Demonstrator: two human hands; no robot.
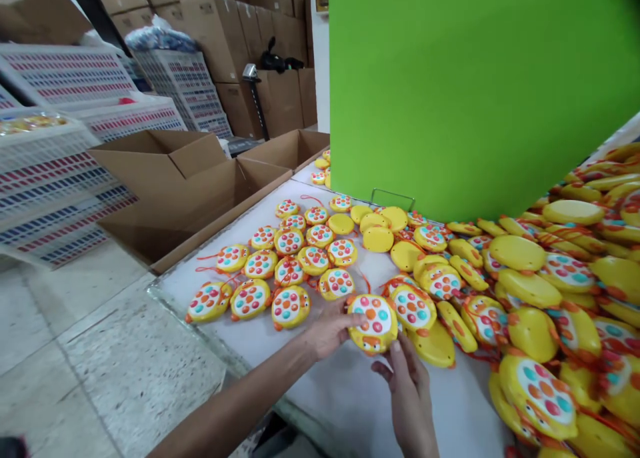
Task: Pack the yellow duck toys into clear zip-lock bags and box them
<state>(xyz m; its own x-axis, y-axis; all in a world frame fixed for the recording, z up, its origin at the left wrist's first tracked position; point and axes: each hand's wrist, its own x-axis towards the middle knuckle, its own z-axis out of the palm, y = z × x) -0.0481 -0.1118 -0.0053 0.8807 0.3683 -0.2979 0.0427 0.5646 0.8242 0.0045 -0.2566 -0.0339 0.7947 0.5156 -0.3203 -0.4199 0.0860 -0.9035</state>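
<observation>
A yellow toy (373, 323) with an animal face and coloured round buttons on a white panel is held just above the white table (350, 395), its buttons facing up. My left hand (332, 329) grips its left side, thumb on the panel. At its lower right edge, the fingertips of my right hand (406, 377) touch it, the fingers curled. To the left, similar toys (289, 243) lie in loose rows, mostly buttons up. Right of my hands a large heap of the same toys (530, 325) lies jumbled, some showing plain yellow backs.
A big green panel (470, 98) stands behind the toys, with a wire loop (393, 198) at its base. Open cardboard boxes (195, 211) stand against the table's left edge. Stacked plastic crates (60, 171) and more cartons (215, 35) fill the back left.
</observation>
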